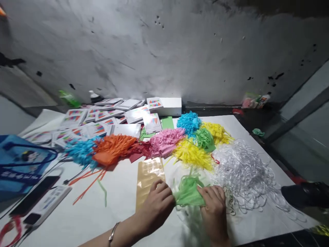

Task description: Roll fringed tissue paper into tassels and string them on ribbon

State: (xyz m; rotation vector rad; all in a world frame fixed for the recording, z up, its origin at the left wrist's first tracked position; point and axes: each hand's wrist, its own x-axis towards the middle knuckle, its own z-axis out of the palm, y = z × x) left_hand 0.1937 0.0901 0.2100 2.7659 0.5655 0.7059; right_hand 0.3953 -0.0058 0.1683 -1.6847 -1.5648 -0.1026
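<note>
My left hand (158, 202) and my right hand (214, 206) both pinch a bunch of green fringed paper (189, 193) low in the middle of a white sheet (102, 212). The left hand grips its left end, fingers curled, with a bracelet on the wrist. The right hand presses its right end, fingers bent over it. A gold foil sheet (147, 176) lies flat just left of the left hand. A heap of white plastic strips (244, 171) lies right of the right hand.
Piles of cut paper lie behind: blue (82, 151), orange (113, 149), pink (164, 142), yellow (191, 154), green (204, 139). Printed white cards (102, 118) are scattered at the back left. A blue bag (17, 164), phone (34, 195) and power strip (50, 202) sit left.
</note>
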